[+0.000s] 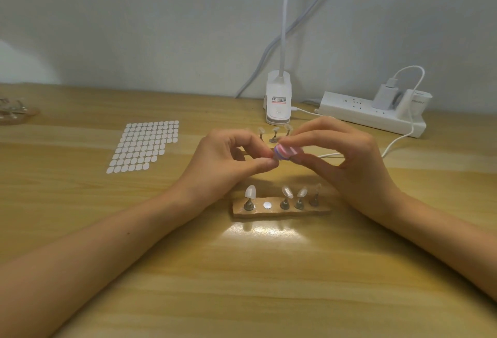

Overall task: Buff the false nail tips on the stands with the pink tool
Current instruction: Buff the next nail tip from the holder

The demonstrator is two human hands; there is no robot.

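A: Working on which step?

B: Buffing, seemingly. Pinching the pink tool (288, 151) in the curled fingers (309, 135) of the right hand (341, 154), holding it above the counter (269, 270) at dead centre.

A: Doing what with the left hand (228, 160)?

B: Pinching something small against the tool's end, thumb and forefinger closing narrowly. Likely a nail tip on its peg, though hiding too much to tell.

A: Calling for what next?

B: Judging by the bare silver disc (266, 205) on the near rack (258, 214) at 6 o'clock, probably setting that piece back there. Then reaching for one of the four nail tips (250, 192) standing on it, going lightly to avoid tipping the neighbours.

A: Watching out for what?

B: Possibly snagging the white cable (328, 156) trailing off at 3 o'clock, just under the right hand. Also sharing the counter with a sticker sheet (142, 146) at 9 o'clock, a second rack (274, 136) just beyond the hands at 12 o'clock, then a lamp clip (278, 101) and a power strip (357, 115) toward 1 o'clock.
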